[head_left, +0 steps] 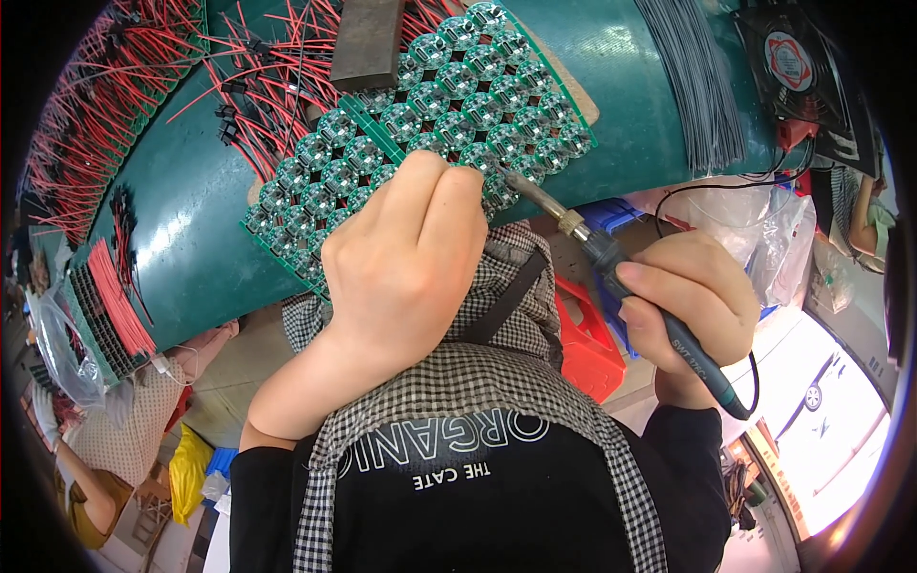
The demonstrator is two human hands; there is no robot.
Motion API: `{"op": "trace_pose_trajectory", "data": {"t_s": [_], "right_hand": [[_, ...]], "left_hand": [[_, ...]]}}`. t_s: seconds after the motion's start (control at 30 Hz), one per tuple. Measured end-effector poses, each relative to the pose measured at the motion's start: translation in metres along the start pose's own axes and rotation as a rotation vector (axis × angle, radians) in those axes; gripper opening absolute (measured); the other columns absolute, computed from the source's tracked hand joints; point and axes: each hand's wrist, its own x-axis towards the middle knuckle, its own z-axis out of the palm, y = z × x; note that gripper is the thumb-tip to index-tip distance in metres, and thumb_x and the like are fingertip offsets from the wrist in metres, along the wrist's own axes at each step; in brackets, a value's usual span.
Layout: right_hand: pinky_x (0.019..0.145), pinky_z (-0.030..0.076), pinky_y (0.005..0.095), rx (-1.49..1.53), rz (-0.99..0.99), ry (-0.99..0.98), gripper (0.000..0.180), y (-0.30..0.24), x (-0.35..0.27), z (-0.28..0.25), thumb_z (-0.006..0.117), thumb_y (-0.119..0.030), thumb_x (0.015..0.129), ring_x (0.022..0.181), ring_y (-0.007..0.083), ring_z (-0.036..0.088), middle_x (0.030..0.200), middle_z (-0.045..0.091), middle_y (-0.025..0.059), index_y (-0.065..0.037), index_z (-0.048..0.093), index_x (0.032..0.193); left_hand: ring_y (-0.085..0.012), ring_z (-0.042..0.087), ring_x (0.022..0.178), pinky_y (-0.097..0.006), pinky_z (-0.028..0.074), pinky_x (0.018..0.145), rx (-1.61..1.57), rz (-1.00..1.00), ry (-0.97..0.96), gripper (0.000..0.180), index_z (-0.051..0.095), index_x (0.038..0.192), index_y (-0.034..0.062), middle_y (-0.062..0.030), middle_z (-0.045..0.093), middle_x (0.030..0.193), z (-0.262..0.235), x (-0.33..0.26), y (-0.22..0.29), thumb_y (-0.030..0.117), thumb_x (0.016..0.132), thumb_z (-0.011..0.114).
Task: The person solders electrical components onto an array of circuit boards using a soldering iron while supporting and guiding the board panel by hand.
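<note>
A panel of small round green circuit boards [482, 110] lies aslant on the green work surface, with a dark metal bar [369, 46] resting on its far edge. My left hand [406, 239] is closed over the near part of the panel. Its fingertips point down and are hidden behind the knuckles, so I cannot make out what they pinch. In my right hand [695, 298] is a soldering iron [600, 250], gripped like a pen by its dark handle. The iron's tip points left, at the boards just right of my left hand.
Red and black wires [263, 124] lie beyond the panel, and wired boards [105, 124] fill the far left. Grey wires [695, 86] and a black fan [791, 65] sit on the right. Below the table edge stands a red stool [585, 349]. Another person's arm [84, 482] shows at lower left.
</note>
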Motion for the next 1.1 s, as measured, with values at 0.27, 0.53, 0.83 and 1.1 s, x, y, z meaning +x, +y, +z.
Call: {"op": "trace_pose_trajectory", "data": {"t_s": [0.27,0.53,0.83,1.1], "right_hand": [[0.047,0.049,0.0283,-0.318,-0.155,-0.155,0.025,-0.02,0.001,0.008,0.078,-0.004,0.064,0.059,0.0195,0.061,0.076,0.06,0.0062,-0.001,0.07,0.088],[0.048,0.046,0.0269,0.026,0.12,-0.02,0.022,-0.004,0.005,-0.007,0.076,-0.003,0.067,0.059,0.0197,0.061,0.075,0.063,0.0111,0.003,0.07,0.087],[0.048,0.046,0.0288,0.003,0.033,-0.018,0.022,0.0,0.004,-0.009,0.076,-0.001,0.065,0.058,0.0217,0.06,0.075,0.063,0.0123,0.003,0.07,0.086],[0.047,0.048,0.0286,-0.157,-0.075,-0.087,0.024,-0.01,0.008,-0.001,0.079,-0.003,0.062,0.059,0.0209,0.061,0.077,0.06,0.0083,0.0,0.07,0.085]], "left_hand": [[-0.0135,0.055,0.058,-0.026,0.043,0.045,0.038,0.035,0.021,0.022,0.064,0.09,0.0046,-0.0029,0.049,0.078,0.001,-0.003,0.0,0.004,0.068,0.066],[-0.0155,0.057,0.06,-0.027,0.045,0.047,-0.002,0.081,0.039,0.026,0.065,0.093,0.0019,-0.0046,0.052,0.081,-0.001,-0.003,-0.005,0.003,0.067,0.067],[-0.0192,0.058,0.063,-0.03,0.047,0.051,-0.07,0.054,0.09,0.026,0.063,0.091,0.0011,-0.0069,0.053,0.084,0.001,0.002,-0.004,-0.002,0.066,0.07],[-0.0185,0.056,0.061,-0.03,0.046,0.05,-0.066,0.049,0.047,0.026,0.063,0.093,0.0008,-0.0067,0.051,0.082,0.001,0.002,-0.003,-0.001,0.067,0.068]]}}
